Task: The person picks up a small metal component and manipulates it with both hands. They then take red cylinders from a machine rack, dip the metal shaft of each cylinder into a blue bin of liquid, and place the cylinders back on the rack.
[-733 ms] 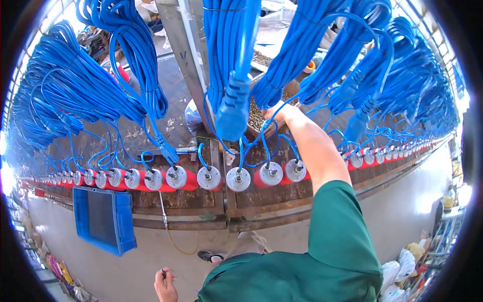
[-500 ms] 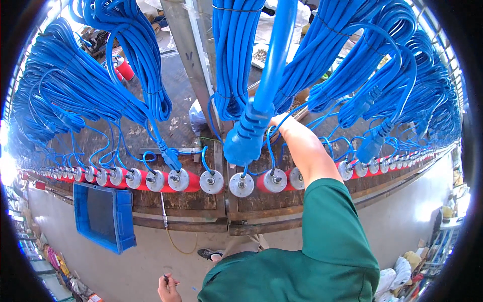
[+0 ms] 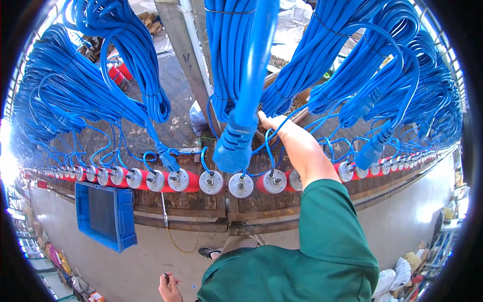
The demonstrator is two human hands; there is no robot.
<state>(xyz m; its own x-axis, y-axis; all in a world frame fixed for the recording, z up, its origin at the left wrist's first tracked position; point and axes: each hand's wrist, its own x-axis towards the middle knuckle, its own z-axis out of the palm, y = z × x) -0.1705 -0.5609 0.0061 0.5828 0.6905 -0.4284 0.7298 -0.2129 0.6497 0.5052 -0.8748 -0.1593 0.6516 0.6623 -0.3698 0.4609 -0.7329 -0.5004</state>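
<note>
Green short-sleeved shirt (image 3: 282,274), dark shoe (image 3: 205,251)

Counted two bare hands: one left hand (image 3: 171,288), one right hand (image 3: 270,121). Spotted one small dark piece (image 3: 166,276) in the left. Saw one dark, worn tabletop (image 3: 176,105). Tallied over twenty red cylinders with round silver caps (image 3: 240,185), too crowded toward both ends for an exact number. Made out at least four looped bundles of blue cable (image 3: 229,55) and at least four moulded blue plugs (image 3: 234,147). Noted one blue rectangular plastic crate (image 3: 127,219), one upright grey metal post (image 3: 185,55), one thin yellowish hose (image 3: 176,245), one dark shoe (image 3: 205,251).
</note>
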